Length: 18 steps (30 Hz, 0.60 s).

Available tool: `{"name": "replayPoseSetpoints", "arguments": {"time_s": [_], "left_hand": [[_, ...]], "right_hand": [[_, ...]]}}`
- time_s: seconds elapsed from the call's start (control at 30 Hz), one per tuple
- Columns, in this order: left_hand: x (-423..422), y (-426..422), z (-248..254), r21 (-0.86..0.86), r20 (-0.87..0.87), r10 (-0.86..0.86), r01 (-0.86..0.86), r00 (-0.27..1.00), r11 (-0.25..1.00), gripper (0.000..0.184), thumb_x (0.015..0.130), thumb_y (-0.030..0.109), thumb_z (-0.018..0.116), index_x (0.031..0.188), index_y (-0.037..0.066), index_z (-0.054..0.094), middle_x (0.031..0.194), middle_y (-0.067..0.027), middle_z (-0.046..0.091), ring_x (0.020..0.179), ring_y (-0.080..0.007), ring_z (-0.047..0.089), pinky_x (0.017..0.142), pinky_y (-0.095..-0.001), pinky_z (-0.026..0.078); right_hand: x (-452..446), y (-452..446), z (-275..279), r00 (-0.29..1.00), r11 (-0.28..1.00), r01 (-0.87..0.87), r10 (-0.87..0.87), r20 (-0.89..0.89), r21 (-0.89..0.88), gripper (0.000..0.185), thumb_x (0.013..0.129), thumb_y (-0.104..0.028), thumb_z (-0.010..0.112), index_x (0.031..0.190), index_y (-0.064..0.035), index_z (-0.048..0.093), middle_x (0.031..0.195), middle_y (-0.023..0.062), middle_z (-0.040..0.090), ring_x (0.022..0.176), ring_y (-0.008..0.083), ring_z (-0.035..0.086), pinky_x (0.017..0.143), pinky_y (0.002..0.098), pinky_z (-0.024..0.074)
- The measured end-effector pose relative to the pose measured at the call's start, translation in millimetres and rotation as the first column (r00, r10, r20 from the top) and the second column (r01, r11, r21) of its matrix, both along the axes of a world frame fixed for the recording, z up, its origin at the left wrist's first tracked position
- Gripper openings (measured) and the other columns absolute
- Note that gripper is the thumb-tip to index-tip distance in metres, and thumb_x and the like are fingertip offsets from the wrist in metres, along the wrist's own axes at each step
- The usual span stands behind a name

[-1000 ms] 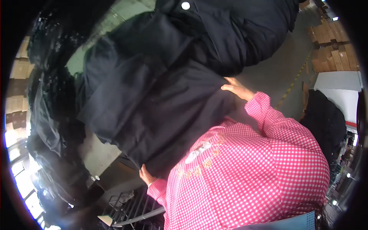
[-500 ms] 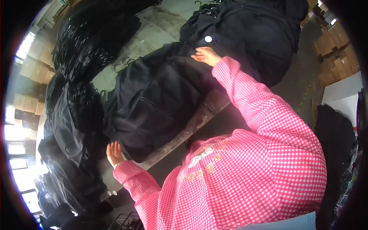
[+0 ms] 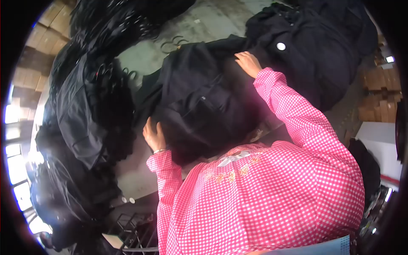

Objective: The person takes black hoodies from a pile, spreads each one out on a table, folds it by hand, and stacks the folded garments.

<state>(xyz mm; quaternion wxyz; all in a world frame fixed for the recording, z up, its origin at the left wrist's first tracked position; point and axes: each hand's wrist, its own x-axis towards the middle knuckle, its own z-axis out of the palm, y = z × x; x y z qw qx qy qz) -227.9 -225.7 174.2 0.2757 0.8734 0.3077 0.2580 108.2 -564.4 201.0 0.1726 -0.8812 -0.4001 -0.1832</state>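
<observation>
A black garment lies spread and creased on the table between my two hands. At its near left edge is my left hand, thumb and fingers apart, beside or lightly touching the cloth. My right hand rests its outstretched fingers on the garment's far right part; neither hand grips anything I can see. Curved hanger hooks poke out past the garment's far edge. To the right of my right hand is a heap of black garments with a round white disc on it.
More black garments with hangers are piled along the left. The table shows its worn pale top at the back. Cardboard boxes stand at the right, and a black wire rack is low in front.
My left hand has moved up and in along the garment's edge. My right hand has shifted right, its fingers now on the cloth. The view has turned a little left.
</observation>
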Motion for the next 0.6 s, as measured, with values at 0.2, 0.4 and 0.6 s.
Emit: {"name": "replayPoseSetpoints", "arguments": {"time_s": [0.2,0.4,0.6], "left_hand": [[37,13,10,0.009,-0.277,-0.066,0.072,0.959,0.997,0.024,0.077,0.019,0.065,0.099,0.009,0.066,0.099,-0.0099,0.059,0.092,-0.0277,0.056,0.082,-0.0358,0.045],[31,4,24,0.051,-0.195,-0.051,0.062,0.979,0.997,0.017,0.078,0.018,0.064,0.091,0.008,0.067,0.09,-0.0106,0.06,0.081,-0.0279,0.059,0.075,-0.034,0.047],[-74,-4,124,-0.528,0.224,0.361,-0.198,0.905,0.826,0.02,0.083,0.015,0.059,0.097,0.0,0.062,0.083,-0.0028,0.061,0.07,-0.0123,0.052,0.066,-0.021,0.042]], "right_hand": [[19,16,-28,0.992,0.936,0.116,-0.127,-0.013,-0.333,0.012,0.08,-0.013,0.057,0.089,-0.0053,0.06,0.095,0.0069,0.063,0.087,0.025,0.058,0.074,0.0336,0.0464],[23,5,2,0.98,0.973,0.13,-0.156,-0.125,-0.192,0.005,0.078,-0.009,0.056,0.081,-0.0073,0.059,0.084,0.0058,0.064,0.076,0.0258,0.06,0.064,0.0354,0.0455],[36,-94,102,0.935,0.74,0.336,-0.187,-0.301,0.583,0.018,0.081,-0.017,0.057,0.091,-0.0032,0.062,0.075,0.0082,0.064,0.064,0.0197,0.056,0.06,0.0282,0.0447]]}}
